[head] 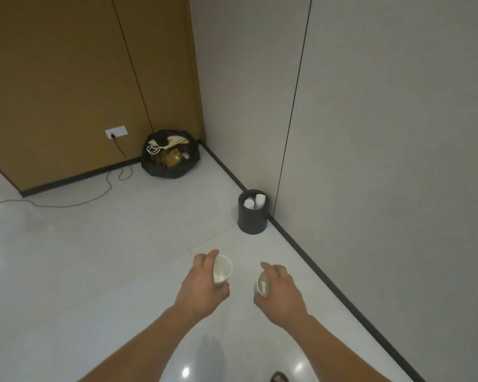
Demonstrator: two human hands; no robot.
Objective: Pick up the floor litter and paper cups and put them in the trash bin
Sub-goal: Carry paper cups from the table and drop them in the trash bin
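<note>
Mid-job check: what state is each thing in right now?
left hand: grips left cup
left cup: tilted, looks empty
right hand: grips right cup
right cup: tilted, mouth toward camera
trash bin: upright, open, white cups inside
black bag: open, filled high
plug: in the wall socket

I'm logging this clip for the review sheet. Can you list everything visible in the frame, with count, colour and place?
trash bin: 1, dark grey, on the floor against the grey wall
cups in bin: at least 2, white, sticking up inside it
rubbish bag: 1, black, open and full, in the corner
wall socket: 1, white, low on the brown wall
cable: 1, dark, from the socket across the floor
floor: white, glossy tiles
left-hand cup: 1, white, tilted
right-hand cup: 1, white
footwear: 1, dark, cut off at the bottom edge
left hand: grips its cup
right hand: grips its cup
</note>
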